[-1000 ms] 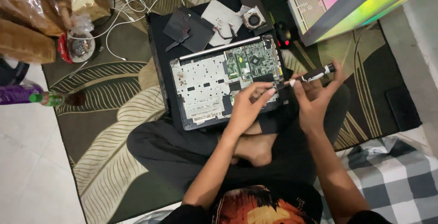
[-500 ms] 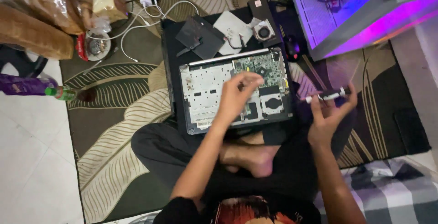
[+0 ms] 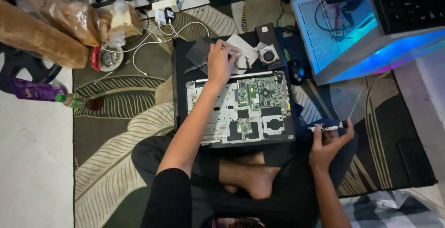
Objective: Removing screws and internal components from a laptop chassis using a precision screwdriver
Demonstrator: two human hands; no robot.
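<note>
Seated cross-legged on a leaf-patterned rug beside pale floor tiles. Opened laptop on a black mat, circuit board bare, just before the knees. Left hand stretched past the laptop's far edge, fingers loosely spread, resting on loose parts and a white sheet. Right hand off to the side, pinching a slim tool. Small fan and mouse near; glowing computer case at top right; bottle and bagged bread at left.
</note>
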